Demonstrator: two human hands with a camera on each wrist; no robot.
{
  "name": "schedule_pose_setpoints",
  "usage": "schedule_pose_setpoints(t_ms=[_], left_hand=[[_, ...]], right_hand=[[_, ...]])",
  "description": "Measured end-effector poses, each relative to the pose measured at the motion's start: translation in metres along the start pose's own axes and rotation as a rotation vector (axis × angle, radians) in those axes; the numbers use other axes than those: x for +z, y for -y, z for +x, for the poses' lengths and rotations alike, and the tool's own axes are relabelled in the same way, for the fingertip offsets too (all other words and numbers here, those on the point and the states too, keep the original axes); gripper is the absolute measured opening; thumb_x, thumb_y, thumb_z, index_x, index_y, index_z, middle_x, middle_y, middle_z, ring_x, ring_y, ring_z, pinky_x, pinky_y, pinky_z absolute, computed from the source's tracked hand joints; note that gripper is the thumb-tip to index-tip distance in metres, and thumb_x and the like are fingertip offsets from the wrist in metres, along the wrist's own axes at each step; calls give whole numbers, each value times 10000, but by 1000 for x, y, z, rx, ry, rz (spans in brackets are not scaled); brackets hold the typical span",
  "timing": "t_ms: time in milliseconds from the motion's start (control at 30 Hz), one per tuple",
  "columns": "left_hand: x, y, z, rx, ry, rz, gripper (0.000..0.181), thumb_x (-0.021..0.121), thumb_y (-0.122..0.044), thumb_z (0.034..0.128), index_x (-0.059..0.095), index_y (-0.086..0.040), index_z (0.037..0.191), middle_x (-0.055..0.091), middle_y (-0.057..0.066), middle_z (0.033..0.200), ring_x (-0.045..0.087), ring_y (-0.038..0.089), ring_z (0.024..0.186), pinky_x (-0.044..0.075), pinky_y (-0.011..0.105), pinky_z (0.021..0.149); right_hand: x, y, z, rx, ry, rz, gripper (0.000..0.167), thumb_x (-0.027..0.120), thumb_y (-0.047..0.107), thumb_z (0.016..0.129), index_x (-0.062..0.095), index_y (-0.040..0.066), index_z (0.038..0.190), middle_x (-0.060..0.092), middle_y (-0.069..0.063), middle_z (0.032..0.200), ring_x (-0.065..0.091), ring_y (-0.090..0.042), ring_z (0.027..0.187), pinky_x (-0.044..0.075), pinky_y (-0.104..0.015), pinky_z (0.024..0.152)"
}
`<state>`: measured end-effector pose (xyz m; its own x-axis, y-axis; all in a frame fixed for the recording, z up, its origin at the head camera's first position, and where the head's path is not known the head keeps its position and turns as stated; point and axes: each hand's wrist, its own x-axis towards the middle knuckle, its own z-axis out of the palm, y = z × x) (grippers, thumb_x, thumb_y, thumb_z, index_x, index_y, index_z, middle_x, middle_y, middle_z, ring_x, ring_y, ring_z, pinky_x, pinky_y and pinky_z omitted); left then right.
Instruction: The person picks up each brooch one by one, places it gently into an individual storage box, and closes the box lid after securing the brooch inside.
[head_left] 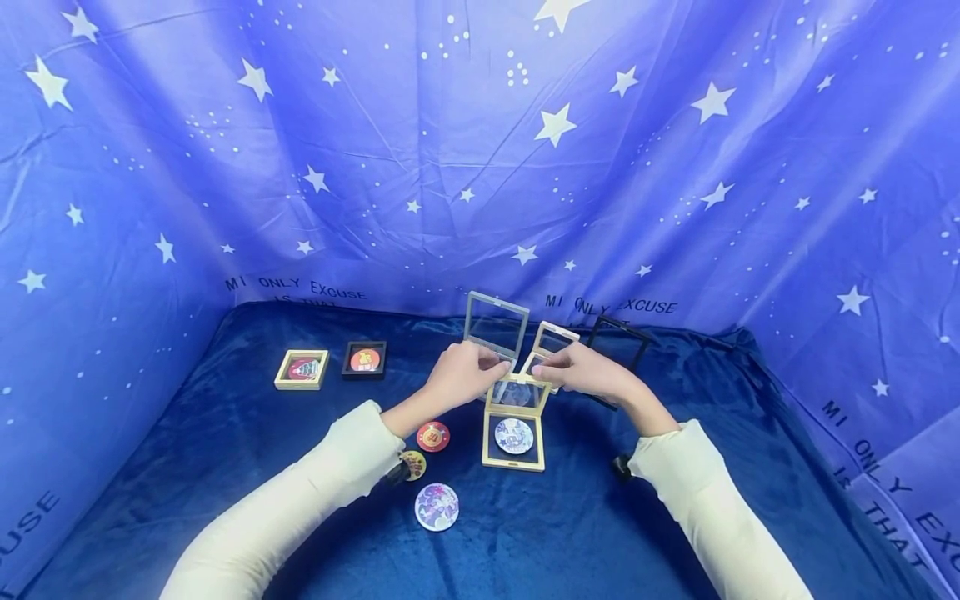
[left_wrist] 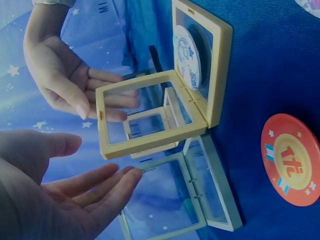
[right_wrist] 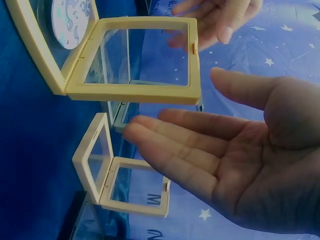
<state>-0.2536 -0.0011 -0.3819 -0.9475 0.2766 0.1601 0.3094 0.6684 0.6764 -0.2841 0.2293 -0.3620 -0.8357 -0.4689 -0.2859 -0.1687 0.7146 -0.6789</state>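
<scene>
A yellow hinged display case stands with its lid raised, and a round blue-and-white badge sits in its lower half. My left hand is at the left side of that lid, thumb apart from fairly straight fingers. On the lid's other side my right hand is held the same way, palm facing in. In the wrist views, the yellow lid stands between both hands, with nothing gripped. Whether any fingertip touches it, I cannot tell.
Behind the hands stand a grey-green case, a cream case and a black case, all opened. Left lie a yellow case and a black case with badges inside. Loose badges are red, yellow and purple.
</scene>
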Motion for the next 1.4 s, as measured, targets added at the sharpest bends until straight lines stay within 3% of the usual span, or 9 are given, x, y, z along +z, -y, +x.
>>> schedule_pose_setpoints(t_ms=[167, 300, 400, 533, 633, 700, 900, 1100, 1400], left_hand=[[1, 4, 4, -103, 65, 4, 350, 657, -354, 983, 816, -45, 945, 754, 39, 762, 635, 135, 627, 474, 249, 576], [3, 7, 9, -172, 116, -16, 409, 656, -382, 978, 811, -26, 852, 541, -39, 545, 476, 93, 511, 362, 225, 501], [3, 8, 12, -227, 157, -56, 448, 658, -396, 977, 791, -12, 789, 502, -17, 517, 497, 126, 506, 363, 232, 492], [2, 9, 13, -296, 201, -141, 448, 662, -388, 979, 765, 17, 815, 724, 143, 709, 718, 276, 696, 578, 307, 626], [2, 9, 13, -323, 234, -202, 465, 658, -387, 983, 744, 48, 842, 758, 248, 891, 758, 351, 866, 621, 397, 775], [1, 10, 12, -330, 260, -229, 505, 649, -399, 987, 728, 79, 843, 751, 278, 932, 757, 369, 903, 617, 419, 804], [0, 13, 14, -378, 333, -292, 563, 627, -448, 987, 716, 106, 942, 745, 284, 1017, 749, 382, 974, 603, 445, 859], [0, 15, 14, -408, 360, -312, 601, 610, -477, 988, 694, 109, 1093, 737, 281, 1077, 746, 375, 1000, 597, 438, 880], [-1, 20, 13, -396, 378, -346, 577, 613, -500, 978, 717, 67, 951, 758, 218, 1025, 743, 365, 1007, 597, 451, 881]], right_hand=[[-2, -6, 2, 55, 62, 96, 466, 544, 321, 1063, 635, -55, 1323, 599, -284, 1388, 656, -431, 1192, 521, -537, 1009], [-3, -12, 4, 84, 92, 133, 512, 534, 347, 1065, 597, -66, 1361, 545, -297, 1443, 655, -416, 1204, 512, -532, 1021], [-4, -15, 6, 94, 122, 135, 542, 508, 376, 1072, 587, -71, 1368, 568, -295, 1419, 662, -403, 1200, 513, -528, 1023], [-3, -18, 9, 127, 160, 151, 590, 488, 423, 1072, 570, -71, 1382, 635, -277, 1342, 666, -385, 1202, 512, -515, 1031], [-3, -21, 11, 141, 189, 163, 617, 476, 445, 1071, 546, -70, 1403, 651, -267, 1324, 665, -373, 1210, 512, -502, 1038], [-3, -23, 12, 136, 208, 165, 629, 465, 453, 1073, 526, -70, 1417, 649, -268, 1326, 662, -373, 1215, 516, -494, 1035], [-3, -29, 15, 125, 258, 191, 646, 448, 467, 1074, 510, -70, 1428, 671, -260, 1295, 660, -386, 1214, 517, -499, 1034], [-2, -31, 15, 128, 276, 228, 657, 452, 467, 1072, 492, -84, 1428, 674, -271, 1281, 662, -393, 1207, 505, -517, 1044], [-1, -33, 16, 128, 272, 252, 656, 474, 466, 1064, 517, -96, 1399, 691, -259, 1255, 667, -389, 1200, 515, -497, 1037]])
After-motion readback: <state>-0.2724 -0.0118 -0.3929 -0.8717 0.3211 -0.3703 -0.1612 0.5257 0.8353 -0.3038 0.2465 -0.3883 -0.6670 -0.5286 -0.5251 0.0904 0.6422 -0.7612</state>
